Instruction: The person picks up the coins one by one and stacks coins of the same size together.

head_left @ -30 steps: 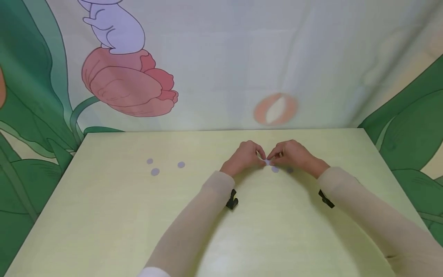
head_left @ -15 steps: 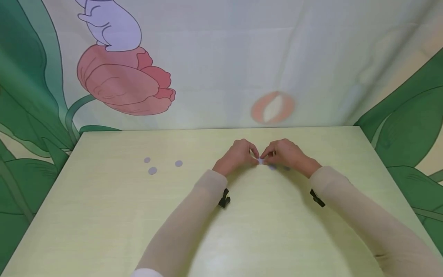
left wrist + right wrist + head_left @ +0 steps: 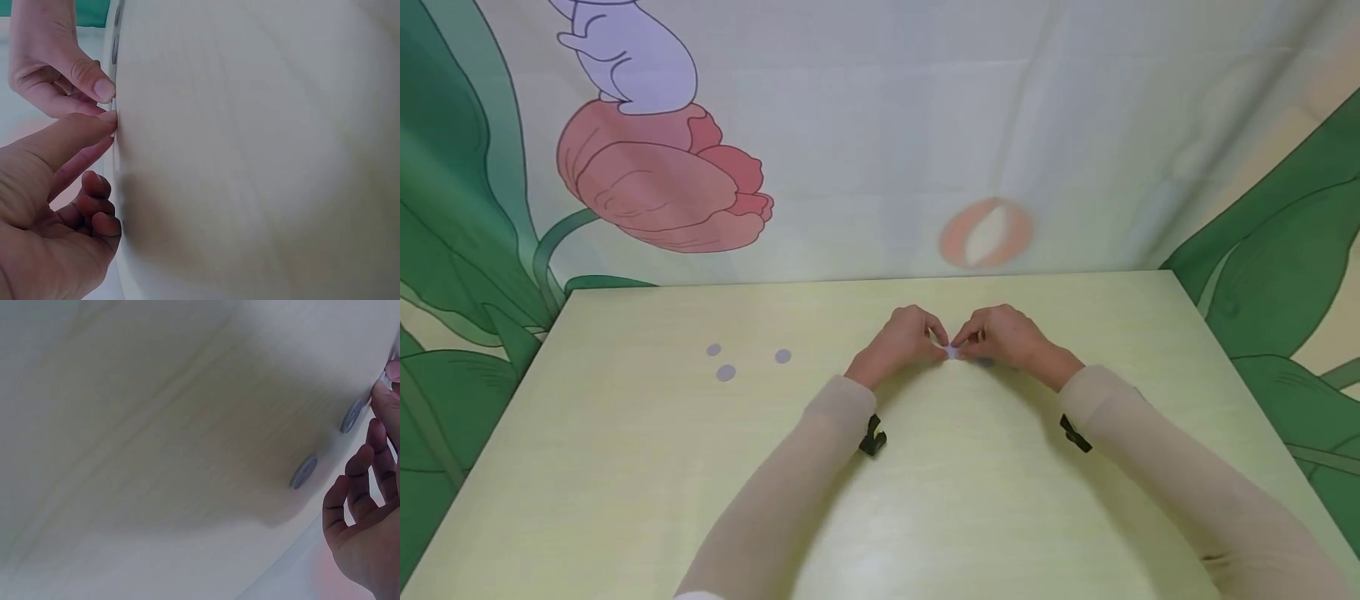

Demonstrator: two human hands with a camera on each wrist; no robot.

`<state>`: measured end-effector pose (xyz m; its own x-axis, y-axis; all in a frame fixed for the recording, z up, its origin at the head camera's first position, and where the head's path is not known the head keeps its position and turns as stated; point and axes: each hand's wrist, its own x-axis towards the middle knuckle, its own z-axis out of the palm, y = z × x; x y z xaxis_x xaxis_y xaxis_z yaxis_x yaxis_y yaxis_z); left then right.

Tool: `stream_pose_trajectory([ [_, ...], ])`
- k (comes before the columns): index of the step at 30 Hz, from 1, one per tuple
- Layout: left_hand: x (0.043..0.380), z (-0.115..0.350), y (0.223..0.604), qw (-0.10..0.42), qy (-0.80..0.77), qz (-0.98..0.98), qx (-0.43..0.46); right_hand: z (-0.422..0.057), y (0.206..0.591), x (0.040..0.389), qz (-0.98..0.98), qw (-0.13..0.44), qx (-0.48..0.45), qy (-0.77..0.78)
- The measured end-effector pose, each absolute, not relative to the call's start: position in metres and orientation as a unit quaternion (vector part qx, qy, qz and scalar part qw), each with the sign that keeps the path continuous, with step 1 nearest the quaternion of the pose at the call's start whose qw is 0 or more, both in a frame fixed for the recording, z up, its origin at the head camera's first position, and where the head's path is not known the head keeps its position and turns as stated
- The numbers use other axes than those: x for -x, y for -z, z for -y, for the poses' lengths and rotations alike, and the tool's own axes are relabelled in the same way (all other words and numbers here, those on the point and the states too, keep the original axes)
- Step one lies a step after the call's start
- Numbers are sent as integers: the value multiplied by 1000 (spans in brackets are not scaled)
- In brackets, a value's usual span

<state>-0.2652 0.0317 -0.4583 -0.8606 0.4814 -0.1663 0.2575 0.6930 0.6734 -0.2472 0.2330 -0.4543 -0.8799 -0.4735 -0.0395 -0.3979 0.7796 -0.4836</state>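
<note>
A small pale lavender disc (image 3: 952,352) is held between the fingertips of both hands near the back of the table. My left hand (image 3: 901,343) pinches its left side with thumb and forefinger. From the right, my right hand (image 3: 1009,337) pinches the opposite side. In the left wrist view, the thumb and finger of the left hand (image 3: 69,162) meet the right hand's fingertips, and only a thin pale edge shows between them. Beside the right hand (image 3: 365,500) in the right wrist view, a grey disc (image 3: 352,417) and another grey disc (image 3: 304,472) lie on the table.
Three more lavender discs lie apart at the table's left: a small disc (image 3: 713,350), a larger disc (image 3: 726,372) and a third disc (image 3: 783,356). The pale yellow table (image 3: 700,492) ends against a printed curtain (image 3: 850,150). A black piece (image 3: 872,436) hangs at the left cuff.
The head view has shifted slightly. Both hands have moved a little left together with the disc they hold. The right hand now covers more of the discs beside it. The left-side discs stay put.
</note>
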Motion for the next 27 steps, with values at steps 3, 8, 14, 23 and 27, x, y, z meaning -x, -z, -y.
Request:
stream_pose_trajectory([
  [3,263,-29,457,170,-337,-903,-204,-231,456,246,-939,82,233,238],
  [8,259,-23,454,172,-337,-901,-210,-227,458,245,-931,71,251,256],
  [14,256,-19,452,162,-338,-901,-221,-223,460,246,-917,51,288,272],
  [23,255,-15,455,156,-328,-907,-214,-217,459,244,-908,46,305,283],
  [27,253,-14,454,153,-318,-911,-214,-215,461,244,-908,44,307,282],
])
